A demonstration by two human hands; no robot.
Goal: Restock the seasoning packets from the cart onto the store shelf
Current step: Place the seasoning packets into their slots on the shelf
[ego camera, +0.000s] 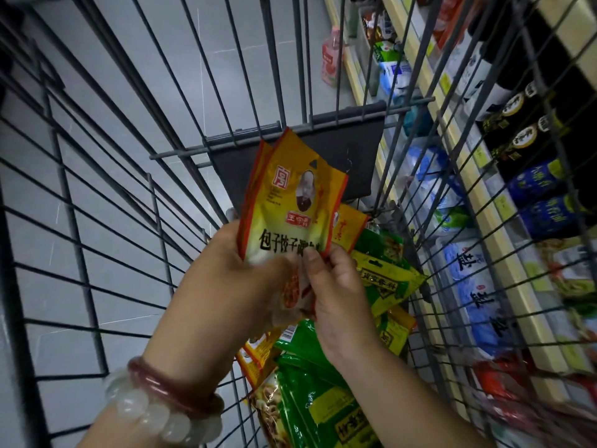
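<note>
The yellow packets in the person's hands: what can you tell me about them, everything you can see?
The yellow packets are flat, glossy pouches with orange-red edges, a small portrait, a red label and bold black characters. At least two are stacked, one peeking out behind the front one. They stand roughly upright, tilted slightly, above the wire cart. The left hand grips their lower part, and the right hand pinches the bottom edge with its thumb on the front.
</note>
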